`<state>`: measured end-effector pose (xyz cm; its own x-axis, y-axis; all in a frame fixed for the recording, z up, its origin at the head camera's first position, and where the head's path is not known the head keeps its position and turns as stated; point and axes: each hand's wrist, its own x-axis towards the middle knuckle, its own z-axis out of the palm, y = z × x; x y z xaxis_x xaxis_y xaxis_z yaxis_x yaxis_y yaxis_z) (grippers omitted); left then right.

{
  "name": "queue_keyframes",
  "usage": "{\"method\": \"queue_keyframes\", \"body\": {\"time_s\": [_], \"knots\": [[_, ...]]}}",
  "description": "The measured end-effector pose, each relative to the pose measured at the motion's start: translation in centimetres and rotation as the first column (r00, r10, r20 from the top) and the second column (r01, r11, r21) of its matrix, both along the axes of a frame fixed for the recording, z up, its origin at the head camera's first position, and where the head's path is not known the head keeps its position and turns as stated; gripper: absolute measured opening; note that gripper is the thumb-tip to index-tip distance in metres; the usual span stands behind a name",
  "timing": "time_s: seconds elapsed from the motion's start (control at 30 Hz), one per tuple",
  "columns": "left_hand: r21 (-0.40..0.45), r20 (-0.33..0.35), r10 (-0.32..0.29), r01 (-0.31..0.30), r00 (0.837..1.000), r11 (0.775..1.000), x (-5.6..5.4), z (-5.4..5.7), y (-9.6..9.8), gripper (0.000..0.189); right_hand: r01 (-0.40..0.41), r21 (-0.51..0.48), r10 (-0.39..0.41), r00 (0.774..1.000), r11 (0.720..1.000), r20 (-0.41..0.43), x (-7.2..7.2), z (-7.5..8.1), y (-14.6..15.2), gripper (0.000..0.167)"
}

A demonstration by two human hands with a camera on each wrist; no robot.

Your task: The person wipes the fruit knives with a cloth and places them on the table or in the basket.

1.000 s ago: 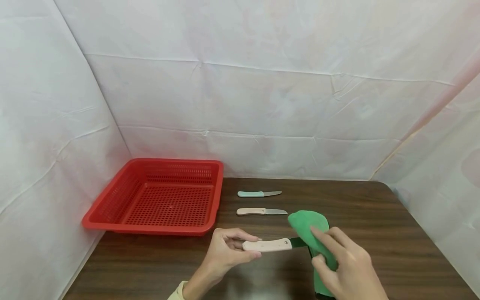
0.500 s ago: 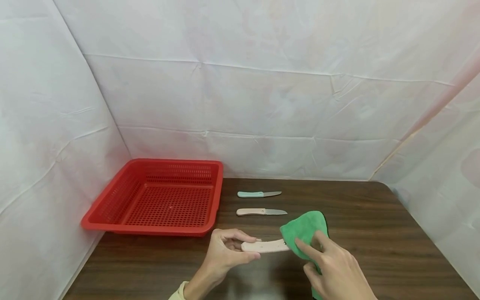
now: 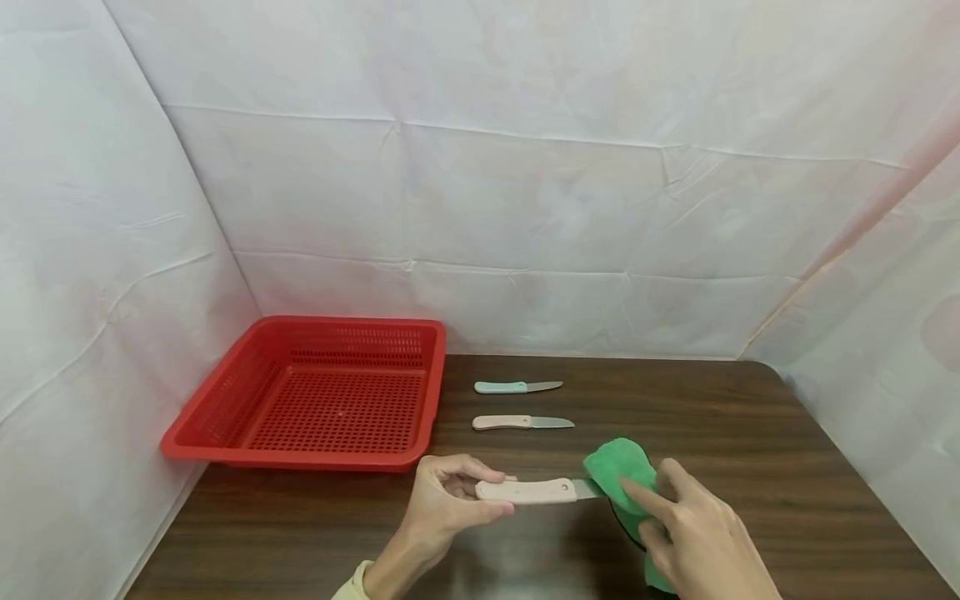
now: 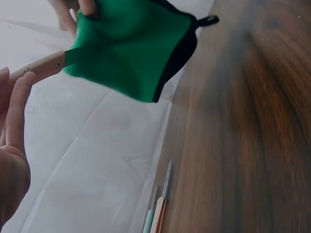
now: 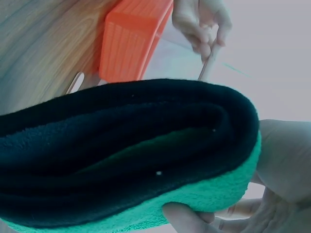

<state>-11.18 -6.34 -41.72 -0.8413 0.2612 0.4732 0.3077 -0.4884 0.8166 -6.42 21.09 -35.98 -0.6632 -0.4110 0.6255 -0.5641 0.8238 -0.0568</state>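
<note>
My left hand [image 3: 442, 504] pinches the butt of a pale pink-handled knife [image 3: 531, 492] between thumb and fingers, its blade pointing right. A green cloth [image 3: 621, 471] with dark edging is folded over the outer part of that blade, so only a short stretch near the handle shows in the head view. My right hand [image 3: 701, 529] grips the cloth, thumb below and index finger along its face. In the left wrist view the cloth [image 4: 131, 48] hangs broad with a dark loop at one corner. The right wrist view shows the cloth's folded dark layers [image 5: 146, 155] from close up.
A red plastic basket [image 3: 431, 400] stands on the left of the dark wood table [image 3: 712, 408]. To its right lie a light blue-handled knife [image 3: 502, 387] and another pink-handled knife [image 3: 502, 422], blades to the right. White sheeting [image 3: 525, 208] encloses the back and sides.
My right hand with the cloth slid left along the blade up to the handle, then back right, baring the blade's base again. The left hand stayed nearly still.
</note>
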Motion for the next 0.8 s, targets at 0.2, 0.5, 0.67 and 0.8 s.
{"method": "queue_keyframes", "body": {"time_s": [0.2, 0.5, 0.67, 0.8], "knots": [[-0.032, -0.009, 0.003, -0.004, 1.0, 0.999, 0.1, 0.3, -0.7, 0.026, 0.04, -0.045, -0.039, 0.999, 0.998, 0.032, 0.0, -0.1, 0.9, 0.042], [-0.045, -0.046, -0.036, 0.034, 0.998, 0.998, -0.1, 0.3, -1.1, 0.026, 0.077, -0.134, -0.071, 0.996, 0.988, 0.053, 0.2, 0.8, 1.1, 0.043], [-0.054, -0.052, -0.037, 0.035, 0.998, 0.998, -0.1, 0.4, -1.0, 0.027, 0.083, -0.197, -0.082, 0.997, 0.977, 0.014, 0.1, 1.7, 1.0, 0.04], [-0.048, -0.031, -0.055, 0.054, 0.998, 0.997, -0.1, 0.4, -0.8, 0.027, 0.06, -0.221, -0.063, 0.998, 0.973, -0.01, 0.1, 2.4, 0.6, 0.04]]}}
